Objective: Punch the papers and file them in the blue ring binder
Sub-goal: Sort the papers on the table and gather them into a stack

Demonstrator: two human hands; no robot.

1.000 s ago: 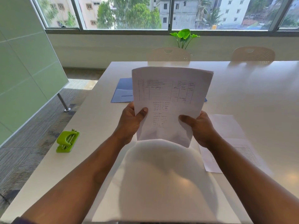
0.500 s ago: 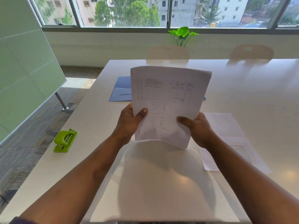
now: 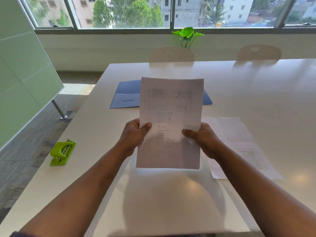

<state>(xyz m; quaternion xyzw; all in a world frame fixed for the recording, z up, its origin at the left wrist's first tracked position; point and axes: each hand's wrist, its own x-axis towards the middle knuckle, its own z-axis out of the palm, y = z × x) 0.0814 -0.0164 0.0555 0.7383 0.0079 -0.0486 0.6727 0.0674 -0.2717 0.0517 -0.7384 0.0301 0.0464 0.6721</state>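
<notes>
Left hand (image 3: 135, 134) and right hand (image 3: 203, 139) grip paper stack (image 3: 171, 124) by its side edges, thumbs on front, stack upright above counter (image 3: 256, 86) near its middle. Blue binder (image 3: 126, 94) lies flat behind stack, toward far edge. Green hole punch (image 3: 63, 152) sits at left edge. Loose sheets (image 3: 239, 144) lie flat just right of right hand.

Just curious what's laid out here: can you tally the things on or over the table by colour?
White: 2, the held paper stack and the loose papers lying on the table
Blue: 1, the open binder
Green: 1, the hole punch
Total: 4
</notes>
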